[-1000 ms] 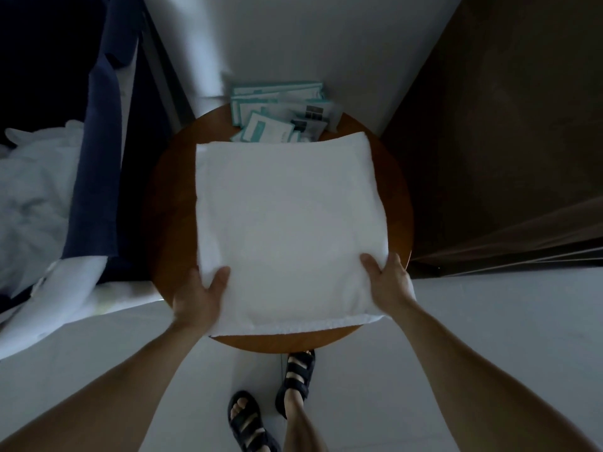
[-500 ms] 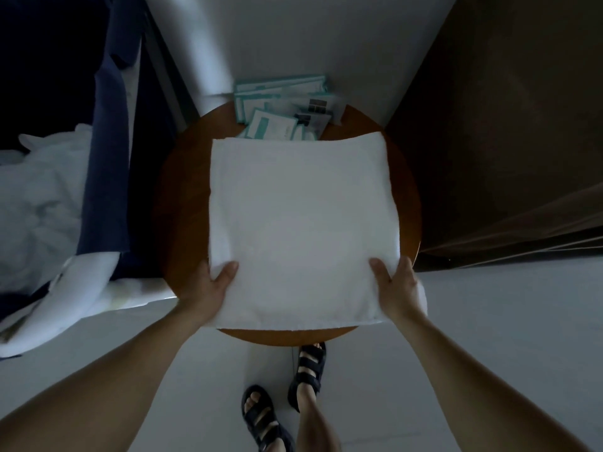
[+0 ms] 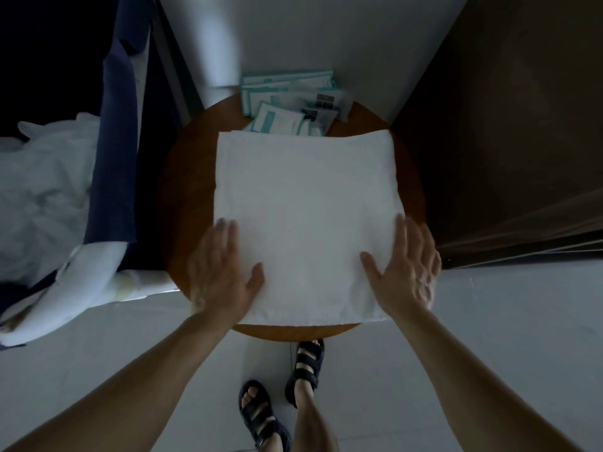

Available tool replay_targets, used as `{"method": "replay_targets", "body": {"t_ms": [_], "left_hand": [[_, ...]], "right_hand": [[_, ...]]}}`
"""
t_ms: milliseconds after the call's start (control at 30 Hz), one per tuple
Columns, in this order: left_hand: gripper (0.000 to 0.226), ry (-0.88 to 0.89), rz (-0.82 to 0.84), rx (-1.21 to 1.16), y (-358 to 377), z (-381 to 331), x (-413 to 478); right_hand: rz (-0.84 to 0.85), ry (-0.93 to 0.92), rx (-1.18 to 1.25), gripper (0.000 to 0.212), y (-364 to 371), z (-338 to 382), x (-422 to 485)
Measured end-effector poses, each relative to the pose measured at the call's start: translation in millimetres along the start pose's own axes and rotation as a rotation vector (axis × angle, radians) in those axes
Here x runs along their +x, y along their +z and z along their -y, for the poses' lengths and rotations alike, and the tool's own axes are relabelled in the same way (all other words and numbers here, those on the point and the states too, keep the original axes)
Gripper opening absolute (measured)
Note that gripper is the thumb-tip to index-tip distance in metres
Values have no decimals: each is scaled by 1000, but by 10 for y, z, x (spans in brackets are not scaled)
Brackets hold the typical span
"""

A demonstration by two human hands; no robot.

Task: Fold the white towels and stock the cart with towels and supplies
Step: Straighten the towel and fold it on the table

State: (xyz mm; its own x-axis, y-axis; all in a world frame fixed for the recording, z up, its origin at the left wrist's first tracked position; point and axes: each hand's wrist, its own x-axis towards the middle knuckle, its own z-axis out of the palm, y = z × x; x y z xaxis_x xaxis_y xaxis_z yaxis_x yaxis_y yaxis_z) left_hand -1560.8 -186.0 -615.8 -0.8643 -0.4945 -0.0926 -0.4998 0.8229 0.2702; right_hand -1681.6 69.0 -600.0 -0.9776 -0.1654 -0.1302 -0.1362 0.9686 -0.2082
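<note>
Fingers [image 3: 225,234] straight, slightly spread, gripping nothing: left hand [image 3: 225,272] and right hand [image 3: 404,269] lie flat on near corners of folded square white towel [image 3: 303,207], centred on round brown wooden table [image 3: 189,177]. Smooth outward evenly, keep edges aligned before next fold.

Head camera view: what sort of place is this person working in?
Probably a hotel guest room during housekeeping: a folded white towel on a round wooden table, teal-and-white supply packets behind it, and rumpled white linen at the left.
</note>
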Motion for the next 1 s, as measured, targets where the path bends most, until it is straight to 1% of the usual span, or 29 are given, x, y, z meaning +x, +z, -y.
{"method": "replay_targets", "body": {"t_ms": [33, 67, 100, 133, 200, 333, 467, 567, 667, 800, 900, 1000], "left_hand": [[83, 137, 33, 76, 28, -87, 21], [81, 246, 80, 127, 89, -167, 49], [80, 310, 122, 156, 169, -226, 73], [80, 332, 162, 170, 258, -250, 93], [83, 322, 201, 182, 415, -219, 107], [85, 315, 231, 216, 528, -153, 124], [87, 295, 343, 240, 393, -205, 147], [88, 260, 392, 237, 127, -273, 216], [81, 217, 350, 236, -370, -456, 501], [73, 182, 168, 166, -1248, -578, 1001], [72, 118, 54, 112, -1841, -326, 1172], [72, -11, -18, 99, -2263, 231, 1240]], "right_hand": [[30, -117, -64, 84, 23, 68, 14], [94, -215, -113, 80, 72, 126, 21], [169, -281, -150, 77, 149, 162, 23], [226, -310, -171, 76, 227, 171, 26], [265, -303, -176, 77, 353, 115, 44], [262, -306, -171, 77, 410, 82, 55], [342, -303, -168, 78, 317, 114, 78], [383, -291, -187, 82, 153, 168, 107], [319, -306, -152, 82, -140, 402, 214], [174, -431, -39, 82, -614, 969, 516], [118, -510, 10, 83, -929, 1525, 724], [74, -626, 129, 84, -1244, 2226, 822]]}}
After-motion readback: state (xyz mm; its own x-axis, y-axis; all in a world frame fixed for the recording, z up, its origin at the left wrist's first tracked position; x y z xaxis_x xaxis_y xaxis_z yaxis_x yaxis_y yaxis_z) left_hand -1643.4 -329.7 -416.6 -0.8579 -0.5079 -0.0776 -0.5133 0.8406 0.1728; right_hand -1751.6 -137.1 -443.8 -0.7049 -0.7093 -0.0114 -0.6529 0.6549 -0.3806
